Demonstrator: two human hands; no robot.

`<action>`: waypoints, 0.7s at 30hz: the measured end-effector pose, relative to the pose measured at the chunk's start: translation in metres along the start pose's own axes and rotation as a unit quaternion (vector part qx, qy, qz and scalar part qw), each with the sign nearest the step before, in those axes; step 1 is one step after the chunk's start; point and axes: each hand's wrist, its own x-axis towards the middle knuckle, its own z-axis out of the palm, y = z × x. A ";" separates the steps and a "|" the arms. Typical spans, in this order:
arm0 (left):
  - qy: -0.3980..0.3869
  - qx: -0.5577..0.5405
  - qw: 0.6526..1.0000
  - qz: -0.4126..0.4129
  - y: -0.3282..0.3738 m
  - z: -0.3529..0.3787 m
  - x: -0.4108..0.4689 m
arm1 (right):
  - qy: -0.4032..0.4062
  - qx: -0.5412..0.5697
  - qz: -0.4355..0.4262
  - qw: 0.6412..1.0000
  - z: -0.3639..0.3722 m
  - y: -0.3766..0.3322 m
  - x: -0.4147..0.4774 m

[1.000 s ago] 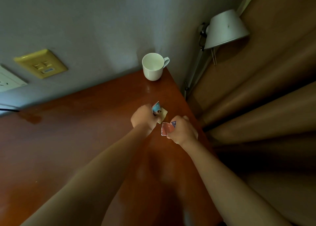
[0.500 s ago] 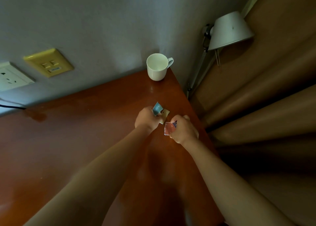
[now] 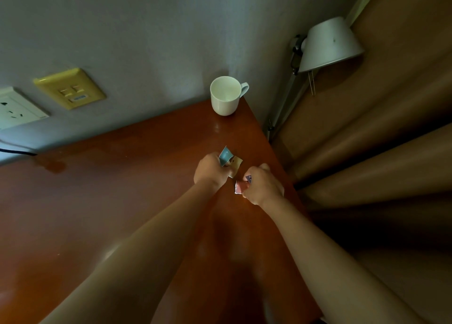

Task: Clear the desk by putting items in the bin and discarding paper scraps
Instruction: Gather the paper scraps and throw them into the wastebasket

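Head view: a crumpled blue-grey paper scrap (image 3: 225,154), with a beige piece (image 3: 236,164) beside it, is pinched in the curled fingers of the left hand (image 3: 209,170). A small reddish paper scrap (image 3: 239,187) is gripped by the right hand (image 3: 263,188). Both are held low over the glossy red-brown wooden desk (image 3: 117,191) near its right edge, probably gathered for discarding. No bin is seen. A white ceramic mug (image 3: 226,97) is set at the back corner, well apart. A white-shaded lamp (image 3: 330,44) and a brown curtain (image 3: 381,132) are seen beyond the edge, out of the way.

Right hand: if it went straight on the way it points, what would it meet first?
Likely the beige scrap at the left hand, which grips a blue scrap, just ahead of the right hand and its red scrap. Height is unclear, so it might pass over.
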 end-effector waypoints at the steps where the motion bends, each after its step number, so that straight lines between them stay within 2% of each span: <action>1: 0.000 0.000 1.000 -0.001 0.000 0.000 0.000 | 0.000 -0.010 -0.006 1.000 0.000 -0.001 0.000; 4: 0.000 -0.011 1.000 0.005 -0.002 -0.001 -0.001 | 0.008 -0.040 -0.034 0.999 0.000 -0.002 -0.001; 9: -0.012 -0.108 0.994 0.009 -0.005 -0.008 -0.018 | 0.033 -0.063 -0.031 0.997 0.005 0.002 -0.008; 11: -0.031 -0.168 0.985 -0.012 -0.006 -0.011 -0.030 | 0.017 -0.031 -0.009 0.999 0.007 0.005 -0.014; 13: -0.045 -0.233 0.970 -0.049 -0.010 -0.014 -0.046 | -0.016 0.089 0.020 0.996 0.008 0.005 -0.022; 14: -0.046 -0.266 0.961 -0.068 -0.013 -0.016 -0.055 | -0.033 0.182 0.034 0.982 0.008 0.003 -0.029; 16: -0.044 -0.334 0.936 -0.098 -0.020 -0.019 -0.073 | -0.071 0.355 0.074 0.929 0.004 -0.002 -0.045; 18: -0.030 -0.392 0.911 -0.124 -0.027 -0.023 -0.092 | -0.105 0.461 0.109 0.874 0.001 -0.005 -0.062; 21: -0.005 -0.465 0.873 -0.148 -0.036 -0.033 -0.118 | -0.140 0.568 0.117 0.803 0.002 -0.009 -0.082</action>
